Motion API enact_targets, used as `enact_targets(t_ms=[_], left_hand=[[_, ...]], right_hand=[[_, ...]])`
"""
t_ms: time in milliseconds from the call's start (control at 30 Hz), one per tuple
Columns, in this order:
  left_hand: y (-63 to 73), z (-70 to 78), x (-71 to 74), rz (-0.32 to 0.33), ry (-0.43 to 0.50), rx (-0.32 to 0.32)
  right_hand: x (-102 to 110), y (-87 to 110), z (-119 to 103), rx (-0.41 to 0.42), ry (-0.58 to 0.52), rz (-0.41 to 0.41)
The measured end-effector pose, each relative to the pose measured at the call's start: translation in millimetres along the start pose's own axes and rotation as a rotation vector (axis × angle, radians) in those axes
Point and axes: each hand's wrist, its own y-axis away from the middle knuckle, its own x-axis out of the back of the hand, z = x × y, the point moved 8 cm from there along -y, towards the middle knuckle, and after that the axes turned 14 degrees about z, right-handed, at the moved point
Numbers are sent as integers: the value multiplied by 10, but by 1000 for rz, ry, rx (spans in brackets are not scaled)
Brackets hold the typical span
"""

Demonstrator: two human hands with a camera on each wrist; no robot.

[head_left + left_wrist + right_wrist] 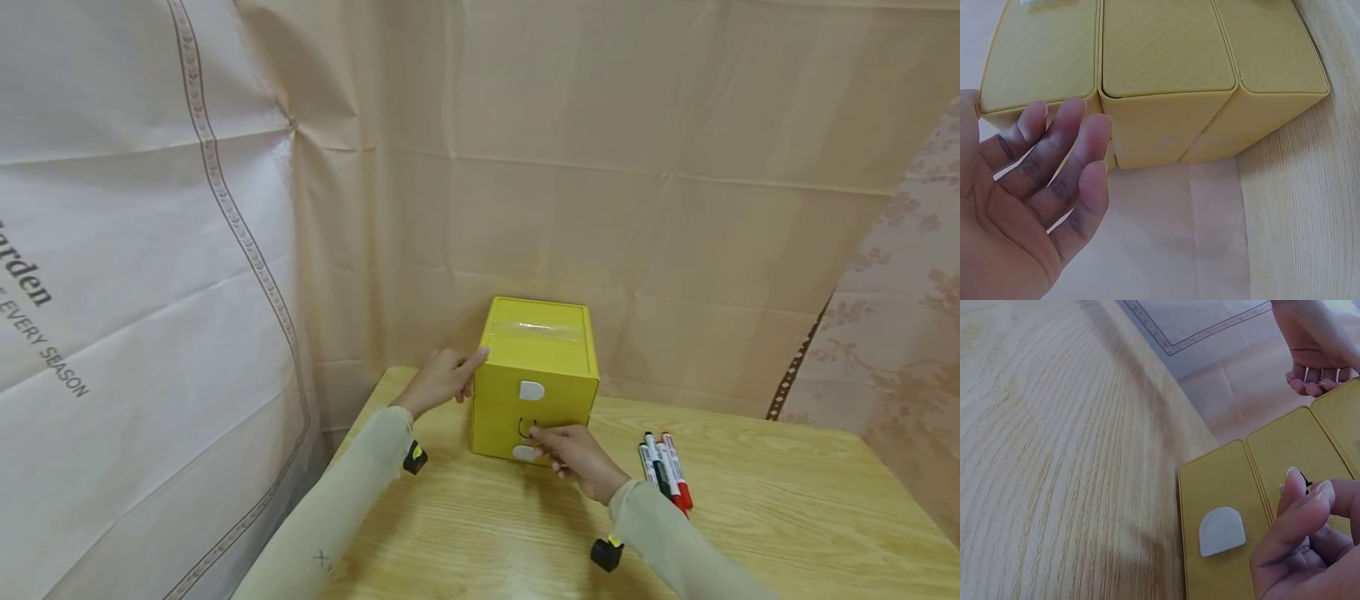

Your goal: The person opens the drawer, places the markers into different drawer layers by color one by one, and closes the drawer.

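A yellow box point(536, 333) of stacked drawers stands on the table, a strip of clear tape across its top. White tabs mark the top drawer point(532, 390) and the bottom drawer point(1222, 531). From the middle drawer front hangs a thin black loop point(521, 427). My right hand point(581, 458) pinches at this loop with thumb and forefinger, which mostly cover it in the right wrist view. At the box's upper left corner rests the thumb of my left hand point(444, 379). The other left fingers, loosely bent, lie beside the box wall in the left wrist view.
Several markers point(663, 467) with black and red caps lie on the wooden table point(780, 492), right of the box. A beige cloth point(555, 208) hangs close behind the box. On the left hangs a white printed cloth point(135, 275).
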Motion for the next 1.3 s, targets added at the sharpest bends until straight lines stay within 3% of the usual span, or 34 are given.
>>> enact_targets(t_ms=[200, 533, 1300], left_hand=[[-6, -8, -11, 4, -11, 9], [-11, 11, -2, -17, 21, 48], [12, -10, 22, -39, 54, 81]], right_hand=[[8, -32, 19, -21, -12, 31], [-15, 40, -27, 2, -1, 12], [-118, 484, 82, -27, 6, -74]])
